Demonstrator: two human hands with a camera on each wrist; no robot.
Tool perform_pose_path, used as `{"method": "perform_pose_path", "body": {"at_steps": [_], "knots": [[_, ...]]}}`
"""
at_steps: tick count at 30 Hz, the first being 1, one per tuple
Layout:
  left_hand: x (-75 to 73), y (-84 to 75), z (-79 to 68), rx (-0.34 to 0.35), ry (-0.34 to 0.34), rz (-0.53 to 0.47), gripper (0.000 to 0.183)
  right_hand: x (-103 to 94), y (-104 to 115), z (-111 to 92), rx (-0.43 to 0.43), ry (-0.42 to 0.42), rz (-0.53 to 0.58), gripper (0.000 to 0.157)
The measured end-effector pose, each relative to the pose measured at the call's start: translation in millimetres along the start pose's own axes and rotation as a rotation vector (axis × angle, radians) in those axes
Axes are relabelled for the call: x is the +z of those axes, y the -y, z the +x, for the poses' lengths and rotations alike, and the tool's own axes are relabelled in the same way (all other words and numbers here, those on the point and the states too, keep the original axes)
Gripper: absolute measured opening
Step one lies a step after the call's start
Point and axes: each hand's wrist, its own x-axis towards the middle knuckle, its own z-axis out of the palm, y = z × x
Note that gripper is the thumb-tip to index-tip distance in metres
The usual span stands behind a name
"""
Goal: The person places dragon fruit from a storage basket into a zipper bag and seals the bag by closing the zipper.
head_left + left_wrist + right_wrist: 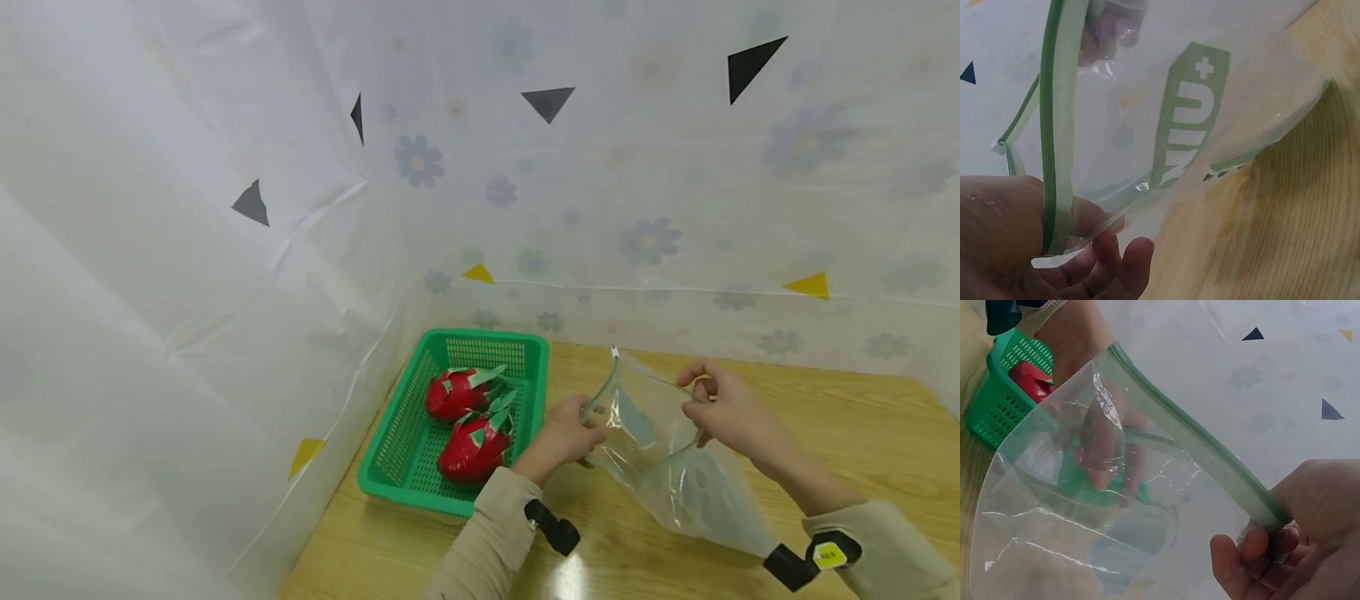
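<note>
A clear zip bag (697, 504) with a green zip strip (1055, 125) is stretched between both hands, its mouth spread apart. My left hand (564, 433) pinches the left side of the mouth, thumb inside the film and fingers outside. On the opposite side, my right hand (727, 412) pinches the strip between thumb and fingers. A white slider (615, 352) sits at the bag's far corner, and a green printed label (1191, 112) shows on its film. Left of the bag, two red dragon fruits (453, 396) with green leaf tips lie in a green basket (371, 482).
The wooden table (862, 417) carries the basket at its left side. White plastic sheeting (187, 275) hangs at the left, and a flower-printed sheet (585, 192) closes the back, with black and yellow triangles on them.
</note>
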Motion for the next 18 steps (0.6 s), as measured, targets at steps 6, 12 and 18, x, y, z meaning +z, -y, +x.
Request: {"method": "perform_pose_path", "body": {"at_steps": [6, 12, 18], "knots": [[-7.5, 8.0, -0.3, -0.003, 0.001, 0.064, 0.035, -15.8, -2, -4, -0.008, -0.053, -0.104, 0.028], [-14.3, 10.8, 0.0, -0.018, 0.025, 0.065, 0.031, -27.8, 0, -9, -0.026, -0.088, -0.187, 0.024], [-18.7, 14.8, 0.3, -0.016, 0.041, 0.069, 0.027, -36.8, 2, -11, -0.074, -0.122, -0.335, 0.022]]}}
